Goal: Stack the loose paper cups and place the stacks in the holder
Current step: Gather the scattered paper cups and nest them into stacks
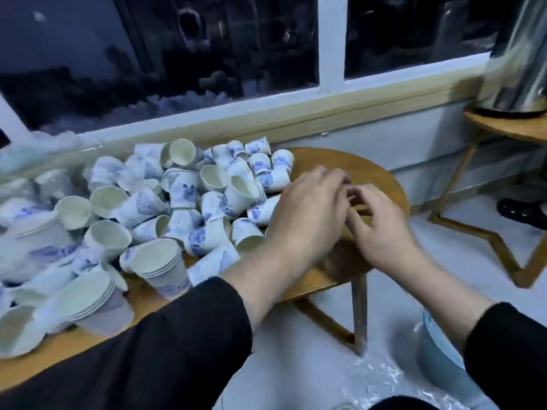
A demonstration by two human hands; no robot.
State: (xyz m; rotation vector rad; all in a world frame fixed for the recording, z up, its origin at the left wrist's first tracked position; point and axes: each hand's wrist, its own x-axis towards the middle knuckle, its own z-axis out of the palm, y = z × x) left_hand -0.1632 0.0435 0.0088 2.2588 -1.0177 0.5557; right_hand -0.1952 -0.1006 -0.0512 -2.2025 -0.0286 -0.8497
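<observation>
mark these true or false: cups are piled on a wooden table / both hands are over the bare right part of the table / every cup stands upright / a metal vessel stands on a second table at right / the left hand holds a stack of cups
1. True: the paper cups are piled on the wooden table.
2. True: the left hand and the right hand are there.
3. False: most lie tipped.
4. True: the metal vessel stands there.
5. False: no stack shows in it.
</observation>
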